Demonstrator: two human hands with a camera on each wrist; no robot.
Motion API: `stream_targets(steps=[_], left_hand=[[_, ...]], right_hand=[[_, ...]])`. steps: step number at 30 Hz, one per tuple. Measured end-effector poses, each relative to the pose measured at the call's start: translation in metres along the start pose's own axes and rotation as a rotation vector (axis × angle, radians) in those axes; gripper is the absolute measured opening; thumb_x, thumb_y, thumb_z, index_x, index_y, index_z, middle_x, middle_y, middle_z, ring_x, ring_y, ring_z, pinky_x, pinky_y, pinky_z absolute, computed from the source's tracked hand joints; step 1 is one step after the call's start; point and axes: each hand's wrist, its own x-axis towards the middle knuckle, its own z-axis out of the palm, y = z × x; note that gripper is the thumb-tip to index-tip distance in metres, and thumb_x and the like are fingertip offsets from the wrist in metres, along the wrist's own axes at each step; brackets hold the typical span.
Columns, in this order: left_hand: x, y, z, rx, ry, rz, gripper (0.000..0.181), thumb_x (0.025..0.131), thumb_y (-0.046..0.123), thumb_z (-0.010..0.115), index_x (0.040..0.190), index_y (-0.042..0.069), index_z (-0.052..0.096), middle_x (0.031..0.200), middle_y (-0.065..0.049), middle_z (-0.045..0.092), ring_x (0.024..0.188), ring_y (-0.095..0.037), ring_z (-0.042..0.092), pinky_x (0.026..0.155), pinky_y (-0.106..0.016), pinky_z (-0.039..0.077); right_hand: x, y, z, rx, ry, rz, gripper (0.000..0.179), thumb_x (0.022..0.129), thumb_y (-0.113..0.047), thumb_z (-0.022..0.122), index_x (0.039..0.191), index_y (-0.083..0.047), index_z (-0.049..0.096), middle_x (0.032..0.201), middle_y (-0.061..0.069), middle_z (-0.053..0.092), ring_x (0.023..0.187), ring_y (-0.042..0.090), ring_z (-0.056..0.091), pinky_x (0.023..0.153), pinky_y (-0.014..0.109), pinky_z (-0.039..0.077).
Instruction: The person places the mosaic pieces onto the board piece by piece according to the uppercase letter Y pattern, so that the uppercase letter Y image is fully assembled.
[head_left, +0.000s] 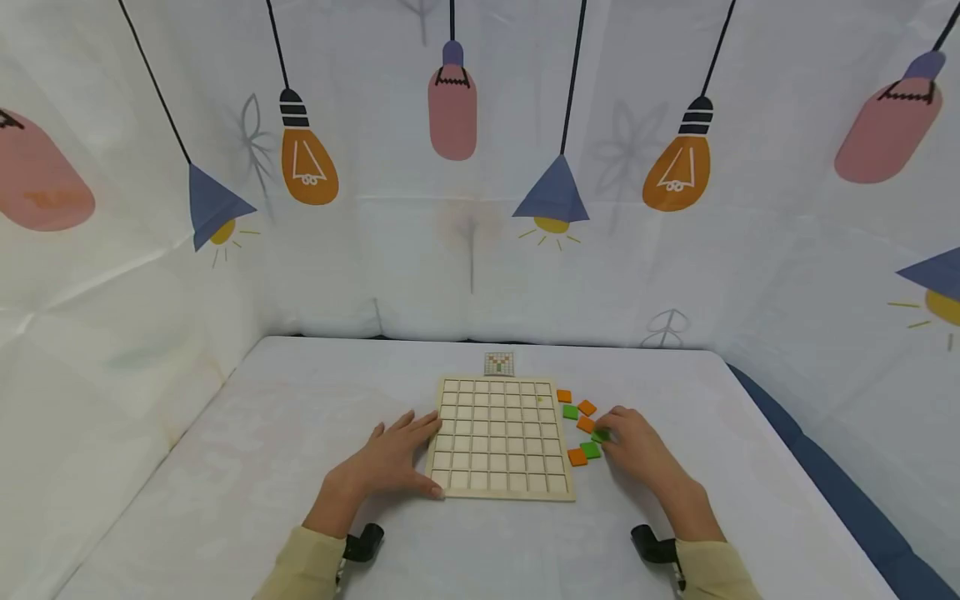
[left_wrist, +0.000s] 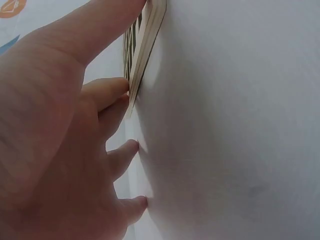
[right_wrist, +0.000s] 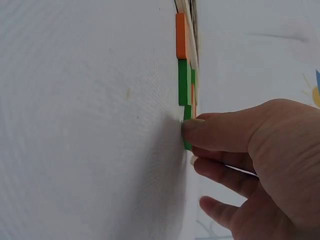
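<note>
A light wooden grid board (head_left: 501,414) lies flat on the table, its square cells bare. Spread along its left edge, my left hand (head_left: 393,460) touches the frame with thumb and fingers; the left wrist view shows the board's side (left_wrist: 148,42) against them. To the right of the board, my right hand (head_left: 637,446) pinches a green square tile (head_left: 600,436) between thumb and fingers, low at the table. Close by lie another green tile (head_left: 590,450) and an orange tile (head_left: 577,457). In the right wrist view the pinched tile (right_wrist: 187,112) is partly hidden by the thumb.
More orange tiles (head_left: 586,425) and a green tile (head_left: 570,412) lie along the board's right edge. A small card with a coloured grid pattern (head_left: 498,363) sits behind the board. The white table (head_left: 360,375) meets a lamp-printed cloth (head_left: 375,258) at the back.
</note>
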Motion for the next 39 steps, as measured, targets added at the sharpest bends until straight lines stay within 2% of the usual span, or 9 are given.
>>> stream_targets(steps=[7,14,26,39], left_hand=[[0.000,0.001,0.002,-0.002,-0.001,-0.004,0.112,0.065,0.063,0.084,0.156,0.021,0.034,0.165,0.005,0.028,0.154,-0.036,0.017,0.116,-0.073,0.012],[-0.008,-0.004,0.002,-0.019,-0.002,-0.031,0.112,0.064,0.060,0.085,0.155,0.018,0.036,0.164,0.001,0.029,0.153,-0.041,0.018,0.114,-0.076,0.010],[0.001,-0.004,0.004,-0.009,0.006,0.029,0.111,0.066,0.065,0.081,0.156,0.020,0.034,0.165,0.005,0.026,0.154,-0.037,0.016,0.113,-0.077,0.010],[-0.001,0.003,0.000,-0.007,-0.009,0.010,0.109,0.068,0.060,0.083,0.156,0.019,0.034,0.165,0.002,0.027,0.155,-0.037,0.015,0.114,-0.076,0.010]], right_hand=[[-0.002,0.001,0.000,0.025,0.019,0.019,0.019,0.082,0.006,0.071,0.091,-0.010,0.073,0.096,0.004,0.066,0.099,0.025,0.060,0.092,0.047,0.053],[0.003,-0.002,0.008,0.076,-0.008,0.028,0.021,0.082,0.007,0.068,0.088,-0.012,0.072,0.095,0.003,0.065,0.099,0.024,0.060,0.092,0.046,0.053],[0.002,0.001,-0.003,0.053,-0.021,0.063,0.020,0.080,0.006,0.068,0.088,-0.011,0.072,0.092,0.003,0.064,0.093,0.021,0.059,0.089,0.045,0.054],[0.004,0.009,0.003,0.025,0.006,-0.041,0.021,0.076,0.005,0.069,0.086,-0.013,0.066,0.087,0.002,0.058,0.088,0.021,0.052,0.082,0.041,0.050]])
